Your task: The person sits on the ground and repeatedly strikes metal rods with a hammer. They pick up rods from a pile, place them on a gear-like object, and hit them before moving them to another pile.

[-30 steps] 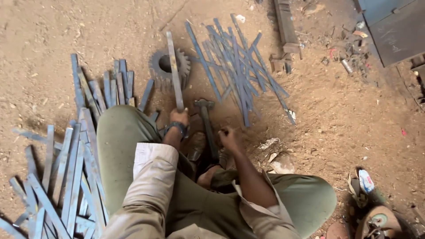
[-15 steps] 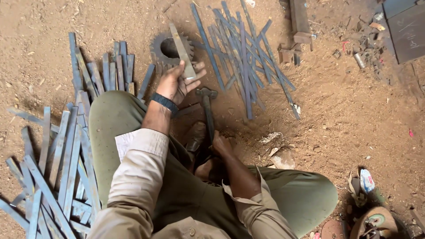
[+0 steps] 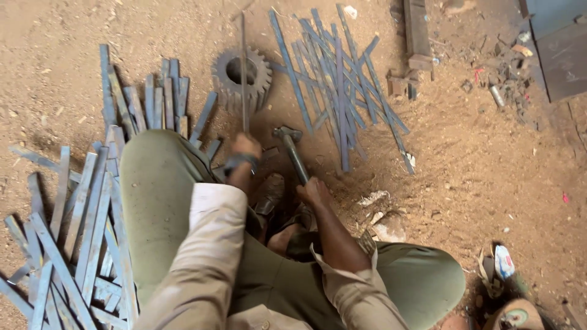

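A thin metal strip (image 3: 243, 73) stands nearly upright on edge, its lower end gripped in the left hand (image 3: 244, 146), which is closed around it just in front of the person's knee. The strip's upper part crosses in front of a large toothed gear wheel (image 3: 241, 76) that lies on the bare dirt ground (image 3: 489, 183). Just to the right, the right hand (image 3: 313, 190) is clamped on the handle of a hammer (image 3: 293, 153), whose head sits low, near the foot of the strip and apart from the left hand. The two hands are apart, one on each tool.

To work the strip well, judging from this pose, the left hand should keep it steady and square, with fingers clear of the hammer's path, and the blow should land flat on the metal, not glancing.

Left of the knee lies a loose heap of flat blue-grey strips (image 3: 79, 226); a second fan of longer strips (image 3: 336, 85) lies beyond the hammer. A sandal (image 3: 504, 287) rests at lower right, and scrap pieces (image 3: 416, 55) lie at the top.
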